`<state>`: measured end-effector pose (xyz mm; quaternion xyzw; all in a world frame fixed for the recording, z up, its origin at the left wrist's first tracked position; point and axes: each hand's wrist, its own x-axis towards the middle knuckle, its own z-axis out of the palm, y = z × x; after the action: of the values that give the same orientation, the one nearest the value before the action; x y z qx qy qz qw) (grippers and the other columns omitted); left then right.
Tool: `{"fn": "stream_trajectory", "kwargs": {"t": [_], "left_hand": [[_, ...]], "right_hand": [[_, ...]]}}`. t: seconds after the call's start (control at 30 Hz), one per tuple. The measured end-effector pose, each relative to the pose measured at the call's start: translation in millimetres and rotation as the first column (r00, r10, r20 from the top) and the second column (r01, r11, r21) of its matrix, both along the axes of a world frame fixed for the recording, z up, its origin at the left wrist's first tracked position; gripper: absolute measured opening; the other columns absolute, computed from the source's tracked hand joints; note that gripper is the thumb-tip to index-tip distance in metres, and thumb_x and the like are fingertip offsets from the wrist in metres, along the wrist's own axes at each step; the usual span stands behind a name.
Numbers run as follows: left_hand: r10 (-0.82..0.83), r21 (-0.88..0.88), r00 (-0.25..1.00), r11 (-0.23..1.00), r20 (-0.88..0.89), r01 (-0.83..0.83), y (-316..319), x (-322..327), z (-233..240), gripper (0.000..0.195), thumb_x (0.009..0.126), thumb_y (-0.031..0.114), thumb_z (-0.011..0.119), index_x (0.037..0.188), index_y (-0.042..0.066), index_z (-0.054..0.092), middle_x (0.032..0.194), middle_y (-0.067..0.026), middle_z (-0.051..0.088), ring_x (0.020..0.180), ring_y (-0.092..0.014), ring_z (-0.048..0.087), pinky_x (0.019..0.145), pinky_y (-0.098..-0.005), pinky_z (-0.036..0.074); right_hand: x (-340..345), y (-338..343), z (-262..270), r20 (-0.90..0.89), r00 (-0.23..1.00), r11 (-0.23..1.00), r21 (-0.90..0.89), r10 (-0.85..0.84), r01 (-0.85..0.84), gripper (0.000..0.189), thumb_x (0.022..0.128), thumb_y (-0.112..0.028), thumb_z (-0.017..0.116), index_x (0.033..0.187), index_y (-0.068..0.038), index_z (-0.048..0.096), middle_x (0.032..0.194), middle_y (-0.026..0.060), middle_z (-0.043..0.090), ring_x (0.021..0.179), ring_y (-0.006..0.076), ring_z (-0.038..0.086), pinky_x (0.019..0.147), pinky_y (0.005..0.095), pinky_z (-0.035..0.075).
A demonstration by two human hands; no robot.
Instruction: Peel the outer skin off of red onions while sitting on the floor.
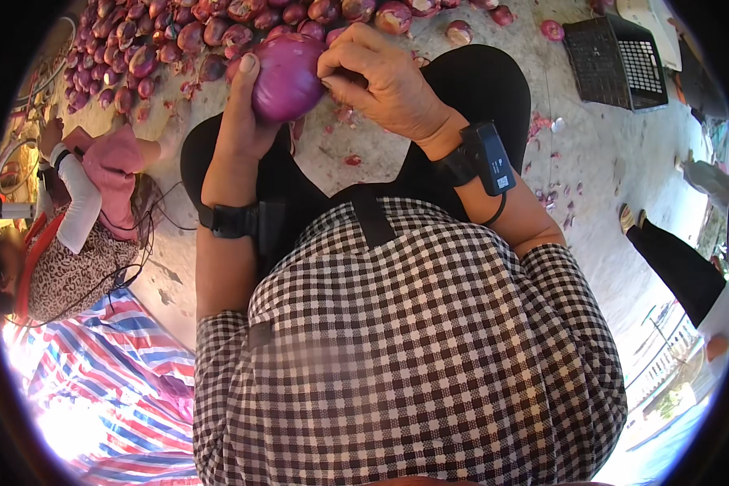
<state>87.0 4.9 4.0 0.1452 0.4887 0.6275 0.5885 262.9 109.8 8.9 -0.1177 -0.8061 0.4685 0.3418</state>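
A large, glossy purple-red onion (288, 78) is held up between my knees and the onion pile, at the top centre. My left hand (246, 115) grips it from the left and below, the thumb upright along its side. At the onion's right side is my right hand (383, 85), with thumb and forefinger pinched together by the skin; whether a bit of peel is between them I cannot tell. Beyond both hands, a heap of red onions (188, 37) lies on the concrete floor, loose skins among them.
A black plastic crate (604, 64) lies at the upper right. Shed onion skins (540, 124) are scattered on the floor. A co-worker in leopard print (67, 273) sits at left, near cables and a striped tarpaulin (127, 376). Another person's dark-clad leg (674, 267) is at right.
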Motion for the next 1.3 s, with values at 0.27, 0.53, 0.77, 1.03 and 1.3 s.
{"fn": "stream_trajectory", "kwargs": {"t": [0.27, 0.53, 0.77, 1.03, 1.3], "left_hand": [[0.019, 0.073, 0.996, 0.997, 0.085, -0.025, 0.7, -5.2, 3.4, 0.063, 0.092, 0.056, 0.048, 0.128, 0.004, 0.047, 0.108, -0.0128, 0.064, 0.085, -0.024, 0.067, 0.054, -0.0358, 0.055], [0.038, 0.070, 0.988, 0.996, 0.147, -0.049, -0.9, -11.0, -2.0, 0.070, 0.090, 0.059, 0.051, 0.133, 0.004, 0.044, 0.126, -0.0149, 0.056, 0.115, -0.029, 0.057, 0.096, -0.0465, 0.048], [0.093, 0.040, 0.982, 0.994, 0.164, -0.101, 0.0, -9.4, -0.9, 0.073, 0.087, 0.061, 0.052, 0.136, 0.008, 0.043, 0.131, -0.0145, 0.053, 0.116, -0.033, 0.056, 0.090, -0.0515, 0.049], [0.026, 0.122, 0.971, 0.991, 0.238, -0.056, -2.8, -13.4, -2.6, 0.073, 0.088, 0.057, 0.055, 0.136, 0.003, 0.042, 0.130, -0.0154, 0.054, 0.118, -0.030, 0.056, 0.098, -0.0483, 0.047], [-0.017, 0.194, 0.991, 0.981, 0.130, -0.009, -6.5, -10.9, -6.5, 0.069, 0.092, 0.050, 0.055, 0.137, 0.000, 0.040, 0.132, -0.0161, 0.053, 0.120, -0.029, 0.054, 0.103, -0.0445, 0.043]], "right_hand": [[3.9, 2.1, 2.9, 0.036, 0.999, 0.998, 0.050, 0.041, -0.042, 0.010, 0.084, -0.004, 0.061, 0.092, -0.004, 0.055, 0.089, 0.0074, 0.051, 0.077, 0.0246, 0.056, 0.068, 0.0338, 0.048], [8.0, 2.8, -2.6, 0.166, 0.981, 0.994, -0.058, 0.101, -0.093, 0.010, 0.080, 0.000, 0.059, 0.089, -0.003, 0.055, 0.086, 0.0052, 0.050, 0.075, 0.0183, 0.052, 0.065, 0.0290, 0.044], [7.4, 0.5, -15.4, 0.315, 0.939, 0.988, 0.027, 0.138, -0.154, 0.014, 0.078, -0.003, 0.061, 0.091, -0.002, 0.057, 0.088, 0.0090, 0.053, 0.080, 0.0272, 0.057, 0.071, 0.0353, 0.047], [10.7, 4.0, -8.3, 0.289, 0.957, 0.995, -0.088, -0.027, 0.055, 0.019, 0.087, -0.009, 0.058, 0.105, -0.002, 0.059, 0.090, 0.0083, 0.060, 0.069, 0.0162, 0.062, 0.057, 0.0292, 0.048], [5.4, 3.1, -3.1, 0.114, 0.916, 0.553, -0.823, 0.384, -0.129, 0.046, 0.091, -0.014, 0.062, 0.132, 0.000, 0.044, 0.092, 0.0051, 0.060, 0.072, 0.0085, 0.058, 0.061, 0.0229, 0.048]]}}
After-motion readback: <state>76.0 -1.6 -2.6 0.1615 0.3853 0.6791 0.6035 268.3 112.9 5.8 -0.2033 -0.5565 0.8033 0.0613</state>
